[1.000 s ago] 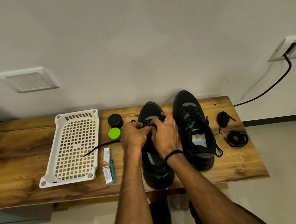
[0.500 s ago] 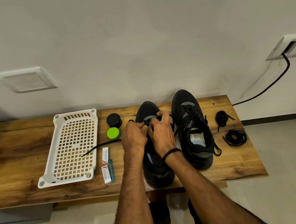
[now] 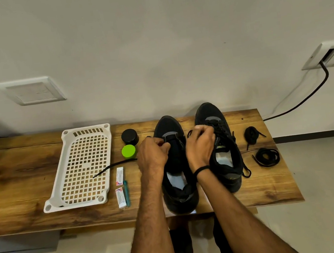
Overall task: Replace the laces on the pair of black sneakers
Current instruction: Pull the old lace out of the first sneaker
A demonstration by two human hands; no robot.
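The fingers (image 3: 161,144) of the left hand (image 3: 152,157) are curled tight, pinching a black lace (image 3: 113,166) at the left edge of the unlaced sneaker (image 3: 176,164). The lace's free end trails away to the left of that sneaker and lies across a white tray (image 3: 85,166). The right hand (image 3: 201,146) is at the sneaker's right edge, its fingers (image 3: 204,130) also bunched together. They seem to grip the other end of the same lace, though the dark strand is hard to follow against the black uppers. A dark wristband (image 3: 200,170) circles that wrist.

The unlaced sneaker stands on a wooden bench (image 3: 19,191), toe pointing to the wall, its tongue bare between the two hands. Just to its right stands the laced sneaker (image 3: 224,161), partly covered by the right hand. Well to the right of the unlaced sneaker lie two coiled lace bundles (image 3: 267,157). Near its toe on the left are a black jar (image 3: 129,136) and a green lid (image 3: 129,151). Two small packets (image 3: 119,176) lie to the left of its heel, between it and the tray.
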